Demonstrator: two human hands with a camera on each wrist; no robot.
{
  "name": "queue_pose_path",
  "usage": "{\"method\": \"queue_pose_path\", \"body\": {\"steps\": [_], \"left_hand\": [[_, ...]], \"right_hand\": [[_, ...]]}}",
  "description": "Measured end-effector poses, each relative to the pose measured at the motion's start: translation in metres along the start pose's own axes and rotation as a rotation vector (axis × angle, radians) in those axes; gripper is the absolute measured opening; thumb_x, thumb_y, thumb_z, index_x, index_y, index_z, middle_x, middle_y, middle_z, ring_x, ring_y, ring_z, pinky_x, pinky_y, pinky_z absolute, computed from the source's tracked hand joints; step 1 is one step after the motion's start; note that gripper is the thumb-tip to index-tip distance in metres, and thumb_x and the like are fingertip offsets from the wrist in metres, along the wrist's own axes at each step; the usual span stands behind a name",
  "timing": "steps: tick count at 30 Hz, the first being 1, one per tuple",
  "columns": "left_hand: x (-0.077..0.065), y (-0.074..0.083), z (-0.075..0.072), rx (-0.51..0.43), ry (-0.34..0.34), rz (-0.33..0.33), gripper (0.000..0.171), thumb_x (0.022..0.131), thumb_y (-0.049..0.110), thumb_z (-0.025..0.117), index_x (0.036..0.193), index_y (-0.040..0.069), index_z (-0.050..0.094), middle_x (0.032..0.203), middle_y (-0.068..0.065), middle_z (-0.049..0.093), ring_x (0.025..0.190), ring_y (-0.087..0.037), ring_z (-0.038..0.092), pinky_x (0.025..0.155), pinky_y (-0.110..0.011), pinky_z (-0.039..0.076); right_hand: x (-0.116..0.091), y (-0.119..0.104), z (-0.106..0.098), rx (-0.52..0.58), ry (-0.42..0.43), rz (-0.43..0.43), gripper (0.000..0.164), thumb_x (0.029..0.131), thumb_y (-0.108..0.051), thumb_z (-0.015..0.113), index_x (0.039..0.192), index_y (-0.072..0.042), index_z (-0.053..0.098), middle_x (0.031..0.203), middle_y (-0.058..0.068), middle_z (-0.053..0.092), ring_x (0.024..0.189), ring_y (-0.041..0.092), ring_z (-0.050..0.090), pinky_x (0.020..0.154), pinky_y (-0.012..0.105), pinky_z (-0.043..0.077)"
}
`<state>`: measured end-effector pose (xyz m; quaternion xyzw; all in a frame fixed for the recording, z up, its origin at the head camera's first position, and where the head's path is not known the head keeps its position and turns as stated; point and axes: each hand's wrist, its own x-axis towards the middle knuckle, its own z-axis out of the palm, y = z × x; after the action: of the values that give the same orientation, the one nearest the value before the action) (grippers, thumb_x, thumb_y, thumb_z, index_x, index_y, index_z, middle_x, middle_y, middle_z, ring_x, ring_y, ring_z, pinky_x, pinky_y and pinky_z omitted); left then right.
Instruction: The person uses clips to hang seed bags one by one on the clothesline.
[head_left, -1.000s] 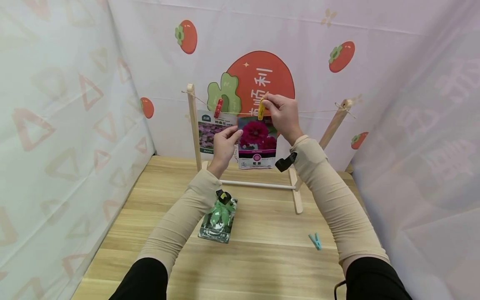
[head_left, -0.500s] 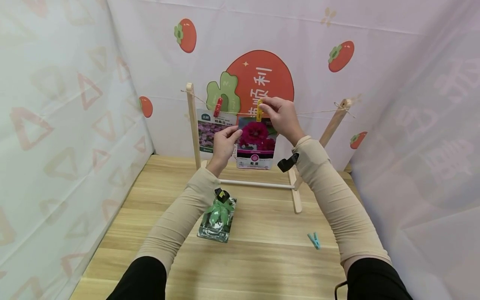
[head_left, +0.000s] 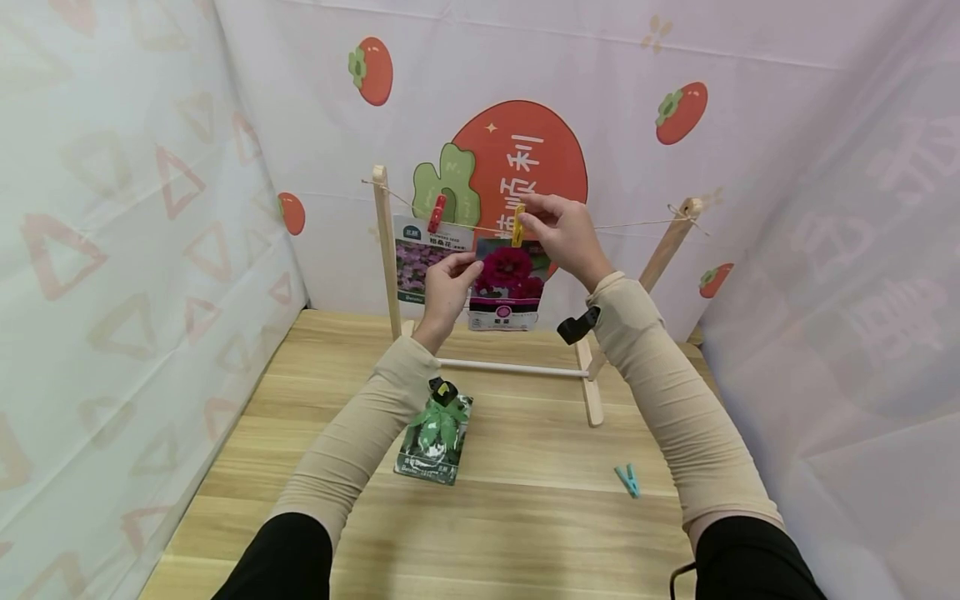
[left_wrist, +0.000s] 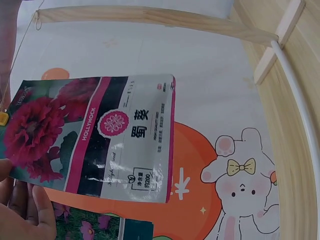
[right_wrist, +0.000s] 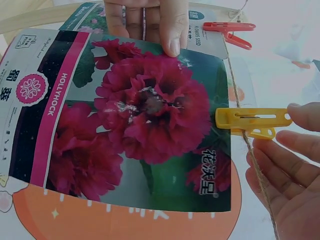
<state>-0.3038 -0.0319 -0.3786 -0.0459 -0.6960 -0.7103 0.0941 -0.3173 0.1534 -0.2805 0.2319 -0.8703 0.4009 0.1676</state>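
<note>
A hollyhock seed packet (head_left: 507, 283), with a dark pink flower, hangs at the string (right_wrist: 257, 175) of a wooden frame. My left hand (head_left: 447, 292) pinches its left edge, thumb on the front in the right wrist view. At the packet's top edge sits a yellow clothespin (right_wrist: 250, 119), its tip over the packet and the string passing by it. My right hand (head_left: 562, 233) holds this clothespin's handle ends between thumb and fingers. To the left, a second flower seed packet (head_left: 411, 258) hangs from a red clothespin (head_left: 437, 214).
The wooden frame (head_left: 386, 250) has two posts and a white lower bar (head_left: 517, 367). On the table (head_left: 525, 517) lie a green seed packet (head_left: 433, 442), under my left forearm, and a blue clothespin (head_left: 628, 481) at the right. Printed cloth (head_left: 300, 100) encloses the back and sides.
The hollyhock packet's bottom edge has swung up and slightly left, so it tilts more. The yellow clothespin and my right fingers have shifted slightly; my left hand stays nearly still.
</note>
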Motion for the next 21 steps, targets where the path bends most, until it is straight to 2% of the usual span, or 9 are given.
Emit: {"method": "queue_pose_path", "body": {"steps": [8,16,19,21], "left_hand": [[-0.0024,0.0001,-0.0011,0.057,0.006,0.020,0.026,0.094,0.014,0.065,0.116,0.001,0.069,0.112,-0.018,0.068,0.093,-0.017,0.063,0.074,-0.022,0.049],[-0.0030,-0.0032,-0.0043,0.098,0.003,0.040,0.025,0.094,0.015,0.065,0.116,0.004,0.070,0.109,-0.017,0.070,0.089,-0.016,0.063,0.071,-0.020,0.049],[-0.0041,-0.0038,-0.0072,0.099,0.006,0.052,0.023,0.094,0.015,0.065,0.114,0.005,0.071,0.107,-0.016,0.070,0.088,-0.017,0.064,0.072,-0.026,0.051],[-0.0049,-0.0040,-0.0095,0.094,0.008,0.055,0.022,0.094,0.015,0.065,0.113,0.006,0.071,0.107,-0.016,0.070,0.090,-0.020,0.065,0.078,-0.035,0.054]], "right_hand": [[-0.0017,0.0014,-0.0010,-0.032,-0.015,-0.007,0.032,0.096,-0.017,0.062,0.124,-0.002,0.065,0.116,0.016,0.068,0.101,0.026,0.064,0.092,0.040,0.053],[-0.0044,0.0000,-0.0016,-0.054,-0.011,-0.012,0.033,0.096,-0.018,0.062,0.125,-0.002,0.065,0.117,0.016,0.066,0.102,0.026,0.062,0.093,0.041,0.052],[-0.0077,-0.0024,-0.0027,-0.084,-0.005,-0.027,0.033,0.095,-0.016,0.063,0.126,-0.003,0.065,0.119,0.017,0.065,0.106,0.027,0.060,0.095,0.042,0.051],[-0.0101,-0.0047,-0.0034,-0.114,-0.003,-0.046,0.033,0.095,-0.016,0.063,0.127,-0.004,0.064,0.120,0.017,0.064,0.108,0.028,0.060,0.095,0.044,0.051]]}}
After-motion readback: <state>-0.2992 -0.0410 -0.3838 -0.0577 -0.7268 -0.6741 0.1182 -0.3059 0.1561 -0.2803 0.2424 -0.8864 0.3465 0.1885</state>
